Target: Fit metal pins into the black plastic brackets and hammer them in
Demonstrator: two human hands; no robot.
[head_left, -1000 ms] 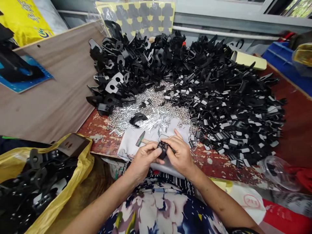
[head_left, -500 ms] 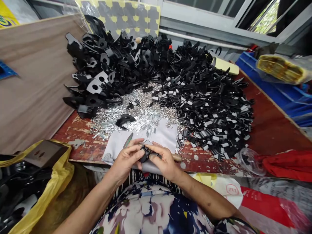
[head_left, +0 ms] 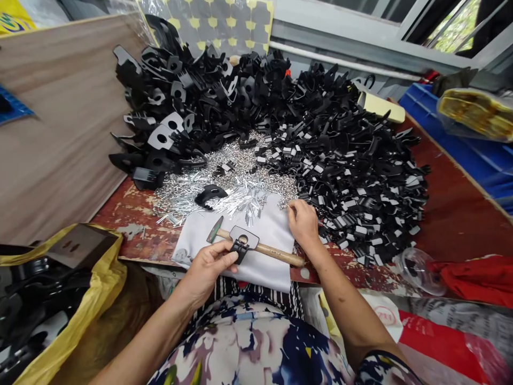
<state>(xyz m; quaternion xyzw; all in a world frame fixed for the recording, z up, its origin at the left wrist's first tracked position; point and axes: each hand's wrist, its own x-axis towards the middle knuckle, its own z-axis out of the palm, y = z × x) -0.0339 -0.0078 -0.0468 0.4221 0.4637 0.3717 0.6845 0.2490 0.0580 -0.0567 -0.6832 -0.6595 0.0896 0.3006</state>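
My left hand [head_left: 208, 264] pinches a small black plastic clip part [head_left: 241, 242] near the front table edge, just above a white cloth [head_left: 264, 235]. A small hammer [head_left: 256, 246] with a wooden handle lies across the cloth, right under the part. My right hand [head_left: 303, 223] has its fingers curled at the edge of a heap of small silver metal pins [head_left: 240, 187], beside the big pile of black clips [head_left: 340, 155]. What its fingertips hold is hidden.
A single black part [head_left: 209, 195] lies on the pins. A yellow bag [head_left: 56, 299] of black parts sits at lower left by a wooden board [head_left: 56, 123]. Blue crate [head_left: 460, 133], clear cup [head_left: 420, 264] and red cloth [head_left: 476, 278] are at right.
My right hand let go of the black part and reached forward to the pins and clips. The left hand keeps the part. The hammer lies uncovered on the cloth.
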